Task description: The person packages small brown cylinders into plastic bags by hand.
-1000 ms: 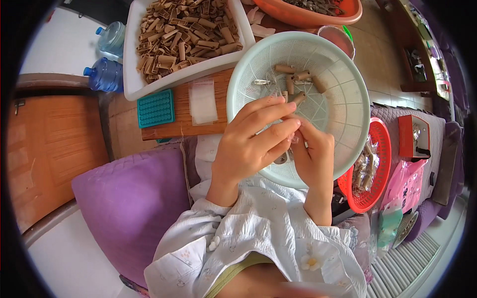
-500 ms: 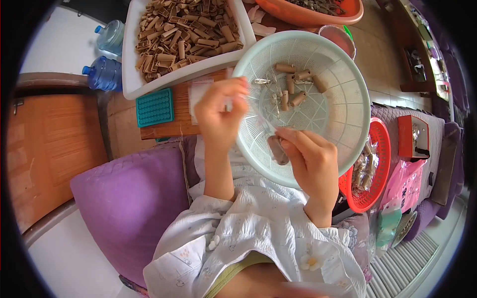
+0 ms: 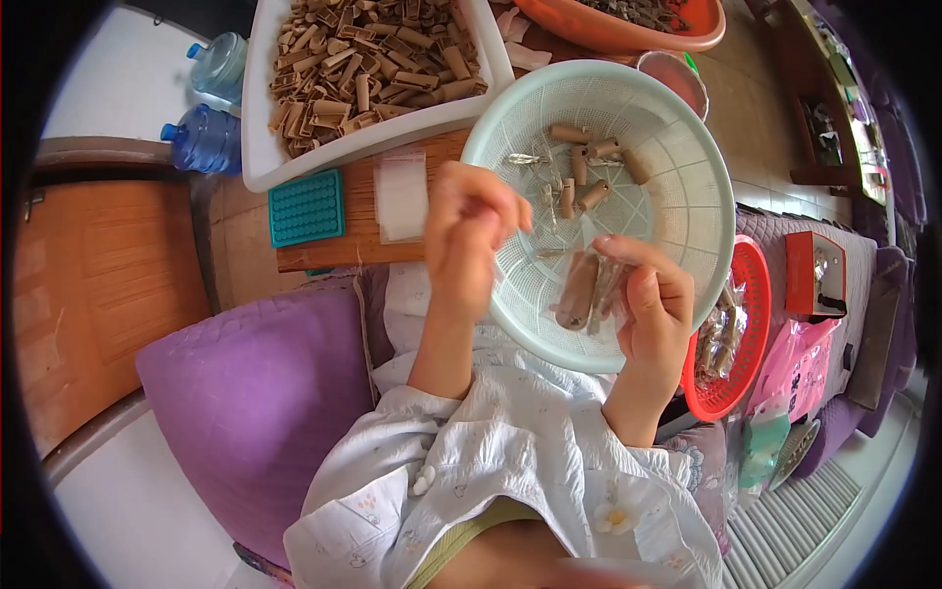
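Note:
A small clear plastic bag (image 3: 577, 304) with a brown tube-shaped piece inside hangs from the fingers of my right hand (image 3: 655, 304), over the near side of a pale green mesh basket (image 3: 679, 118). My left hand (image 3: 473, 231) is at the basket's left rim, slightly blurred. Its fingers are curled in, and whatever they may hold cannot be made out. On the basket's bottom lie several loose brown tubes (image 3: 592, 194) and some thin shiny bagged strips (image 3: 527, 159).
Behind on the left, a white tub (image 3: 378, 126) is heaped with brown pieces (image 3: 363, 69). Clear bags (image 3: 400, 196) and a teal tray (image 3: 306, 209) lie on the wooden table (image 3: 353, 250). To the right stands a red basket (image 3: 754, 339) of bagged pieces; an orange basin (image 3: 677, 41) is behind.
The right hand has moved right and opened out somewhat, with the bagged piece more in view. My left hand has shifted right and slightly down, toward the basket.

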The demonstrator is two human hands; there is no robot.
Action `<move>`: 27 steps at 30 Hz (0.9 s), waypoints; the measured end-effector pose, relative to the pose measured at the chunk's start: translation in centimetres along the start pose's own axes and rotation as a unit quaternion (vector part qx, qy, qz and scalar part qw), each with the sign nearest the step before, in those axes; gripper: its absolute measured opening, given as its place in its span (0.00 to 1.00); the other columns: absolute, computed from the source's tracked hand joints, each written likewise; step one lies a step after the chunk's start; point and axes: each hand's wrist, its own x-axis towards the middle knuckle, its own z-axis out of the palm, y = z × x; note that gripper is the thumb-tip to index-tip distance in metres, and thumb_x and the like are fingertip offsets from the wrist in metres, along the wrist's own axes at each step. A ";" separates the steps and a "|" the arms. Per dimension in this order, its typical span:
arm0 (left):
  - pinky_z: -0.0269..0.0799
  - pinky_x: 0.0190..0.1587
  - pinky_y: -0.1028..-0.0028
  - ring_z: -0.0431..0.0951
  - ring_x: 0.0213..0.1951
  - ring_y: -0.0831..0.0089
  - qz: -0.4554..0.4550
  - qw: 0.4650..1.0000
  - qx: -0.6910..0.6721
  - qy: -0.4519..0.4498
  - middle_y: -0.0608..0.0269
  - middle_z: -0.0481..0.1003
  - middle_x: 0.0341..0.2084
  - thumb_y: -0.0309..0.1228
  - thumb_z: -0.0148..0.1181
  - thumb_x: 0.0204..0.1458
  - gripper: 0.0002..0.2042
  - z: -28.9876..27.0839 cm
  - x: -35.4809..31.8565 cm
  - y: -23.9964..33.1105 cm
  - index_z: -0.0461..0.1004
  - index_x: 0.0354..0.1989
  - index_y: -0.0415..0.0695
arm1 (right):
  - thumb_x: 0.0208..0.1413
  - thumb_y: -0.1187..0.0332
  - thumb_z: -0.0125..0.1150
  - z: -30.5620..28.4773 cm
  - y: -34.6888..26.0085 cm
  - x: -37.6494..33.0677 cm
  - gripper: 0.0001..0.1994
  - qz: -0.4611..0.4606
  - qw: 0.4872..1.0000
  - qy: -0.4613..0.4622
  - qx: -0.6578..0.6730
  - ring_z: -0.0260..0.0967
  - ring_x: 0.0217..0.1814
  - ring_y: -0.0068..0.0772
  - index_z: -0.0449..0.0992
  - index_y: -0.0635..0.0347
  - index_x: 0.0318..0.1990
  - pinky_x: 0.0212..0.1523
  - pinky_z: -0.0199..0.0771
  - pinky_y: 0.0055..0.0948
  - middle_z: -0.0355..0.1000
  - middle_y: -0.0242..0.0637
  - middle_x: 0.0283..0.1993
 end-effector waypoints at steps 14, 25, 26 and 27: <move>0.48 0.16 0.87 0.56 0.15 0.90 -0.055 0.967 0.244 -0.056 0.72 0.65 0.13 0.26 0.54 0.47 0.05 1.6 -0.8 1.3 0.69 0.25 0.38 | 0.54 0.69 0.43 1.9 -1.0 0.2 0.13 0.108 0.966 0.140 0.191 0.55 0.18 0.15 0.68 0.73 0.38 0.19 0.52 0.14 0.63 0.32 0.21; 0.47 0.16 0.81 0.53 0.14 0.86 -0.174 0.966 0.125 -0.144 0.73 0.58 0.10 0.54 0.52 0.44 0.24 1.0 -0.3 0.9 0.68 0.23 0.39 | 0.51 0.55 0.40 -0.4 0.7 0.5 0.23 -0.069 0.992 -0.066 0.085 0.51 0.19 0.26 0.65 0.67 0.14 0.26 0.53 0.22 0.60 0.37 0.14; 0.48 0.16 0.81 0.54 0.14 0.86 -0.205 0.947 0.185 -0.165 0.73 0.58 0.09 0.51 0.54 0.44 0.22 1.2 -0.4 1.1 0.67 0.22 0.39 | 0.51 0.55 0.40 -0.3 0.7 0.5 0.23 -0.068 0.992 -0.066 0.084 0.51 0.19 0.26 0.65 0.67 0.14 0.26 0.53 0.22 0.60 0.37 0.14; 0.49 0.16 0.82 0.55 0.14 0.86 -0.252 0.924 0.240 -0.158 0.72 0.57 0.08 0.43 0.55 0.45 0.17 1.3 -0.6 1.0 0.67 0.21 0.39 | 0.52 0.56 0.40 -0.2 0.7 0.5 0.23 -0.068 0.991 -0.060 0.102 0.51 0.19 0.26 0.64 0.65 0.14 0.27 0.54 0.22 0.59 0.36 0.14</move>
